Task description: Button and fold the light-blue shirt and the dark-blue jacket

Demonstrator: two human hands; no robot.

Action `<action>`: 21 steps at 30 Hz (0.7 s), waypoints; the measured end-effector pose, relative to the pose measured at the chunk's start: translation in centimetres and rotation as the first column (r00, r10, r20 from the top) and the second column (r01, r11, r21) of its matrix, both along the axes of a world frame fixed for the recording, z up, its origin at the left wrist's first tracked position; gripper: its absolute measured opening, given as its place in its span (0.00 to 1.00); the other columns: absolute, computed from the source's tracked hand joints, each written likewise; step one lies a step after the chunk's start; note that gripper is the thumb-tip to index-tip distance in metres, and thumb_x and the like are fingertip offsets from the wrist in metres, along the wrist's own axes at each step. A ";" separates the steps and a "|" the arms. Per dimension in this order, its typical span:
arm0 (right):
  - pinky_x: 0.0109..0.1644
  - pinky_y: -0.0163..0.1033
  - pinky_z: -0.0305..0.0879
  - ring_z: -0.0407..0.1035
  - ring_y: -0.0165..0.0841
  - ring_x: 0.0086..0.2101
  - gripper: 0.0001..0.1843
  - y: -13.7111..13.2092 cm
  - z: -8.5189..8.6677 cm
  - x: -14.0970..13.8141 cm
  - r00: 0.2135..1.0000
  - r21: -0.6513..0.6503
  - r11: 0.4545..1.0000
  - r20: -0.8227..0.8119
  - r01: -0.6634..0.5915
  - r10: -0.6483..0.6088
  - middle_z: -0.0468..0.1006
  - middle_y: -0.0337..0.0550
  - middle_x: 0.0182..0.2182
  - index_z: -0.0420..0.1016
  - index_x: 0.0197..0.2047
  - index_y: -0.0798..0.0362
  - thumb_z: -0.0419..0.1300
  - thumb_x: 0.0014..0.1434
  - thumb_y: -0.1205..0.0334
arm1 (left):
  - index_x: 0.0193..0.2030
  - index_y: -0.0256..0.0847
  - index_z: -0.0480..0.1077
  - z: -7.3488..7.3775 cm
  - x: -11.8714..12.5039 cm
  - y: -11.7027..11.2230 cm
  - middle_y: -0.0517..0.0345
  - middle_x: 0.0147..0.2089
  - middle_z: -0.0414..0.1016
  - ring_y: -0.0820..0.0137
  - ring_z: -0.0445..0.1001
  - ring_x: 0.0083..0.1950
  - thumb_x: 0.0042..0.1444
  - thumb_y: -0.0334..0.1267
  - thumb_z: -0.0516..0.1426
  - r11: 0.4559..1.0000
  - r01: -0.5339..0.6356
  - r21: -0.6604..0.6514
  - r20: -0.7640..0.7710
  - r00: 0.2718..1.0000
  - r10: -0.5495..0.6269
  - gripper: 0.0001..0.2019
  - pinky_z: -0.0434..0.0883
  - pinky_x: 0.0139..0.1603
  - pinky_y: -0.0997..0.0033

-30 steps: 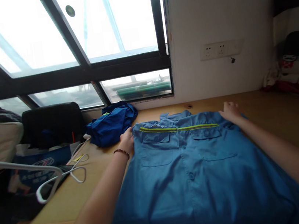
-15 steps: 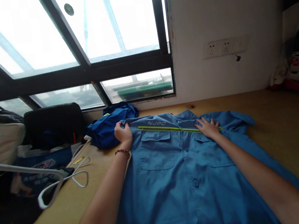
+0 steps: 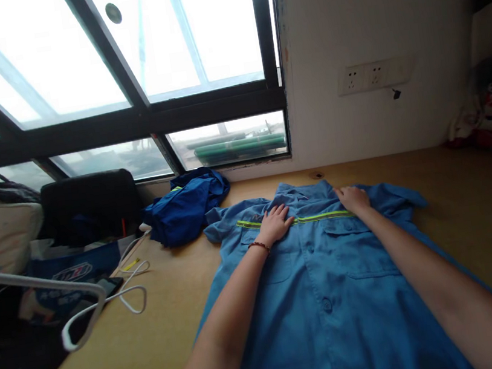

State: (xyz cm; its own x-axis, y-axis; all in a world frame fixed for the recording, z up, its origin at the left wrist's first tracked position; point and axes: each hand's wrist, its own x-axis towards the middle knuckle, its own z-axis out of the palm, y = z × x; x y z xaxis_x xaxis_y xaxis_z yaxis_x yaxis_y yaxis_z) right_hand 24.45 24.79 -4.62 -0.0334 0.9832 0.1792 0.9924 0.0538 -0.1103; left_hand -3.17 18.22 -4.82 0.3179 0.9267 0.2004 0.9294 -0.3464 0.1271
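The shirt point(image 3: 331, 337) lies on the desk point(image 3: 157, 331), its collar end pointing away from the person. The left hand point(image 3: 276, 224) rests on the shirt's chest, left of the button line; the right hand point(image 3: 354, 198) is on the shirt right of the collar. Behind the shirt's left sleeve, just beside it, sits a bundle of clothing point(image 3: 187, 208). Farther left of the shirt, a cable point(image 3: 146, 293) loops over the desk, and a bag point(image 3: 76, 294) stands well to the shirt's left. Behind the shirt rises the window point(image 3: 199, 44); behind it to the right, a socket panel point(image 3: 375, 76) sits on the wall point(image 3: 341, 12).
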 end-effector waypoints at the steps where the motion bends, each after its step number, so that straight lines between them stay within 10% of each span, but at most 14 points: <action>1: 0.46 0.51 0.56 0.64 0.45 0.44 0.31 0.5 0.4 0.3 0.998 0.002 0.998 0.006 0.062 -0.062 0.73 0.58 0.38 0.74 0.37 0.58 0.37 0.59 0.45 | 0.59 0.48 0.53 -0.4 0.1 0.1 0.58 0.62 0.52 0.62 0.48 0.62 0.57 0.53 0.39 1.000 -0.021 -0.012 -0.003 1.000 0.020 0.25 0.48 0.59 0.54; 8: 0.42 0.40 0.61 0.66 0.42 0.40 0.27 3.7 1.9 -1.0 0.996 -0.117 0.991 -0.069 -0.065 0.057 0.73 0.50 0.38 0.71 0.43 0.56 0.65 0.40 0.52 | 0.61 0.43 0.49 -0.4 -2.5 1.7 0.53 0.64 0.46 0.57 0.45 0.63 0.56 0.55 0.39 0.927 -0.364 0.092 0.063 0.931 0.359 0.29 0.47 0.60 0.54; 15: 0.48 0.46 0.56 0.60 0.46 0.48 0.22 4.9 2.1 -2.5 0.980 0.072 0.989 -0.164 0.129 -0.116 0.61 0.60 0.50 0.59 0.54 0.61 0.41 0.59 0.64 | 0.60 0.43 0.53 -0.9 -3.9 2.8 0.50 0.63 0.49 0.50 0.44 0.63 0.53 0.57 0.40 0.818 -0.575 -0.027 0.063 0.815 0.575 0.31 0.40 0.59 0.45; 21: 0.53 0.47 0.52 0.55 0.45 0.52 0.33 3.4 -0.6 -4.5 0.976 0.007 0.999 -0.217 0.033 -0.031 0.63 0.54 0.51 0.48 0.60 0.60 0.49 0.56 0.52 | 0.60 0.45 0.53 -0.4 -3.7 2.7 0.44 0.64 0.45 0.41 0.41 0.62 0.49 0.61 0.41 0.680 -0.726 -0.108 0.069 0.676 0.733 0.35 0.39 0.52 0.33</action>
